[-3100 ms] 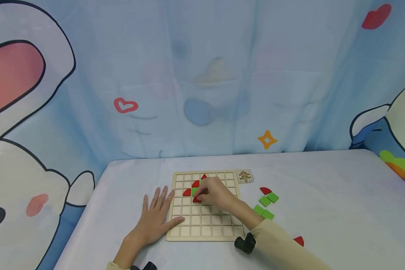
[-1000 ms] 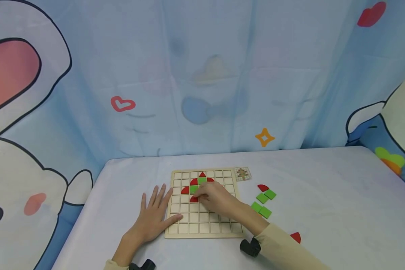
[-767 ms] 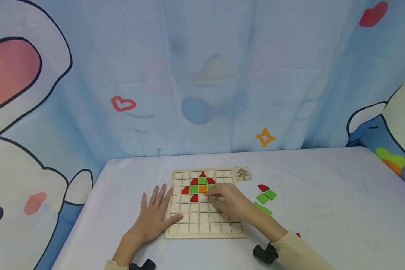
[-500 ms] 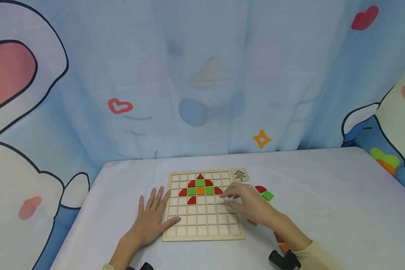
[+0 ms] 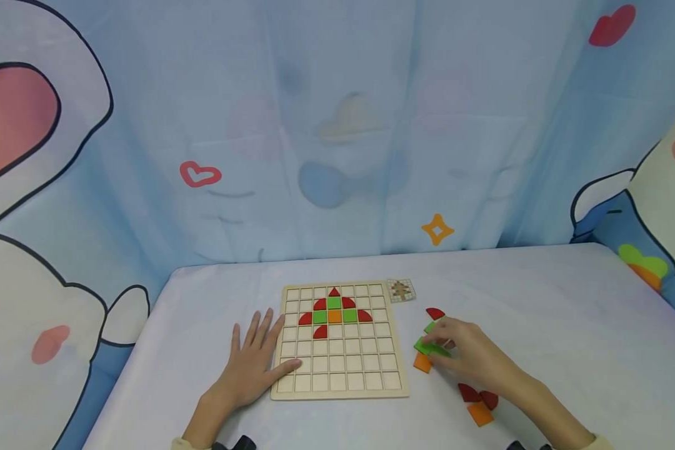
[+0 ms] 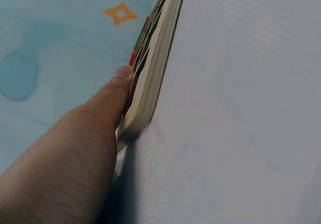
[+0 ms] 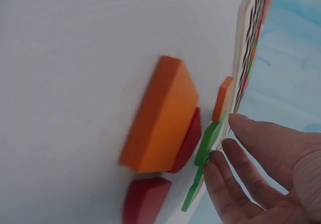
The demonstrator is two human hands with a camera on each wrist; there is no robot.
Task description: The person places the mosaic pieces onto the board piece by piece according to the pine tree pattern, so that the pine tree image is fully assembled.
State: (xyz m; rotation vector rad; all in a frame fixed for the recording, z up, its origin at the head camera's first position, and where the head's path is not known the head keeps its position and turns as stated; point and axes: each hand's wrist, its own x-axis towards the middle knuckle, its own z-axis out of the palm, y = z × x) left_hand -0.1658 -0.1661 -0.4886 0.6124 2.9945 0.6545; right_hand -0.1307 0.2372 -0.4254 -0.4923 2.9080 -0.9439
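Right hand [image 5: 467, 353]: fingertips on a flat green square tile [image 5: 425, 345], thumb opposite, lying on the table right of the board; whether pinched or only touched, cannot tell. Orange square tile [image 5: 422, 362] touching its near edge. Left hand [image 5: 253, 365]: flat, fingers spread, thumb on the wooden grid board [image 5: 315, 384] at its near left corner. Red quarter-rounds [image 5: 477, 395] and a thick orange block [image 5: 480, 413] near right. White tablecloth [image 5: 540, 325]: open room far and right.
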